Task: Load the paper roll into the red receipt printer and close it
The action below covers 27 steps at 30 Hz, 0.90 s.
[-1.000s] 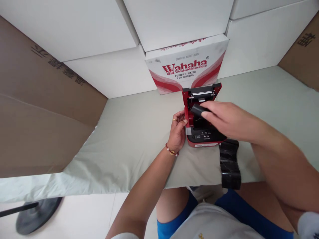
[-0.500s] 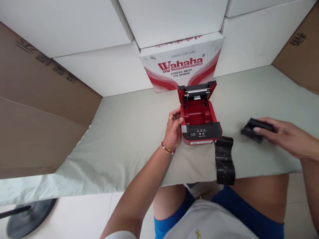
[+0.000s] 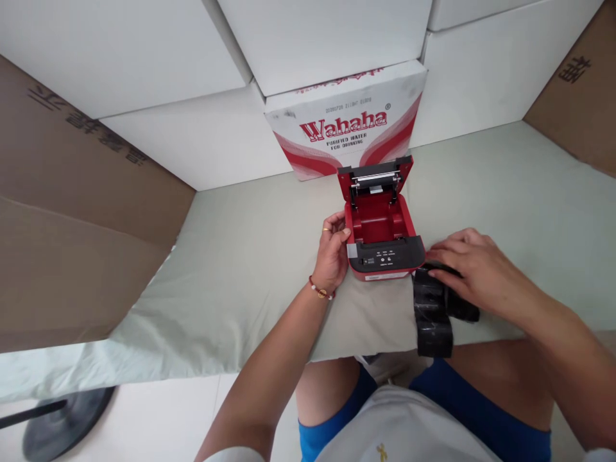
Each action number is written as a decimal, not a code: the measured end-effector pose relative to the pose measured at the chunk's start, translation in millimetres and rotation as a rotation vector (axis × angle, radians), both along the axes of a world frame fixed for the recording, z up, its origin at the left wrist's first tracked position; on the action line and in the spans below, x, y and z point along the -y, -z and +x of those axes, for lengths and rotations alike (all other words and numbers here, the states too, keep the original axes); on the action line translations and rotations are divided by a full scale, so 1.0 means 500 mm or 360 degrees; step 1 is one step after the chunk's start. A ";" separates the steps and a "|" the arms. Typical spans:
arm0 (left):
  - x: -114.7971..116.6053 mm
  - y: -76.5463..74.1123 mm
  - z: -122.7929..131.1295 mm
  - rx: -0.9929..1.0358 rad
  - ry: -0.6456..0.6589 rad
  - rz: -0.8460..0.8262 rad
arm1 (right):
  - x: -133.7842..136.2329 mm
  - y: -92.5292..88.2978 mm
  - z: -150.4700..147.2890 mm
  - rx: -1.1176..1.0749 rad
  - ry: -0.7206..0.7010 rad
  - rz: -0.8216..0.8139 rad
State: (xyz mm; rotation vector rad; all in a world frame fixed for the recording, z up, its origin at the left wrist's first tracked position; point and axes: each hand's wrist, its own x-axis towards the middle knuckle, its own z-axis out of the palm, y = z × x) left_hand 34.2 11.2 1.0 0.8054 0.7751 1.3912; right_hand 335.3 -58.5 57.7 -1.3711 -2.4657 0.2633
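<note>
A small red and black printer sits on the cloth with its lid raised, showing a roller under the lid and a bare red compartment. My left hand grips the printer's left side, thumb on the rim. Just right of the printer, my right hand has its thumb and fingers around a dark, curved black piece, partly hidden by the hand. Its fingertips are close to the printer's right front corner; contact is unclear. Beside that piece, a wavy, glossy black strip overhangs the table's front edge.
Behind the printer a white and red water carton leans against stacked white boxes. Brown cartons stand at the left and right. A pale green cloth covers the table. A black round base rests on the floor.
My right hand has moved left with the curved black piece, from the open cloth to beside the printer and the wavy strip. My left hand stays on the printer.
</note>
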 end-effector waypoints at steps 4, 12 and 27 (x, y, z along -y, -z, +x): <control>0.001 -0.001 0.001 0.0016 -0.0009 -0.0005 | -0.003 0.018 -0.041 0.0294 0.0003 -0.0108; 0.000 0.001 0.005 0.0041 -0.0025 0.0002 | 0.024 -0.151 0.007 -0.0239 -0.0436 -0.0484; 0.035 0.005 0.014 -0.0387 -0.0431 0.0210 | -0.144 -0.157 -0.272 0.0700 0.0280 -0.0055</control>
